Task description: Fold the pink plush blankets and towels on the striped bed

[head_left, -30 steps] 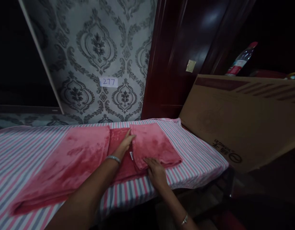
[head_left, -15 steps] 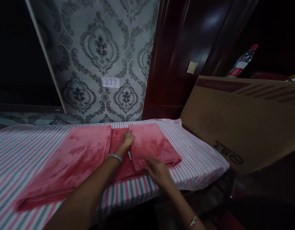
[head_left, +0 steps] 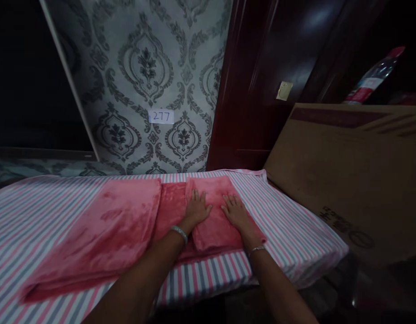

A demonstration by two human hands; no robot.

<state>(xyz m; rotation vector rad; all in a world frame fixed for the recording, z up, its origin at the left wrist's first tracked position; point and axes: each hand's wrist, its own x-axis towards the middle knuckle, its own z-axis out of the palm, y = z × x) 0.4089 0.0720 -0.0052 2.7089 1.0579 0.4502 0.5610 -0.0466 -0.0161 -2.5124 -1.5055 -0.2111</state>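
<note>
A plush pink blanket (head_left: 106, 229) lies partly folded, with a wide folded part on the left, a narrower one on the right and a darker strip between them. My left hand (head_left: 197, 209) rests flat on the left side of the narrower fold, fingers spread. To its right, my right hand (head_left: 235, 213) lies palm down on the same fold, its fingers also spread. Neither hand grips the fabric. Beneath the blanket is a striped cloth (head_left: 289, 234) in pink, grey and white.
A large cardboard box (head_left: 346, 171) stands at the right, with a red-capped plastic bottle (head_left: 373, 78) behind its top edge. A dark screen (head_left: 35, 81) is at the left. On the patterned wall, a paper label (head_left: 161, 116) reads 277.
My left hand has moved right from the fold's inner edge onto its top and flattened. My right hand has moved up from the front edge onto the fold. The view has shifted slightly.
</note>
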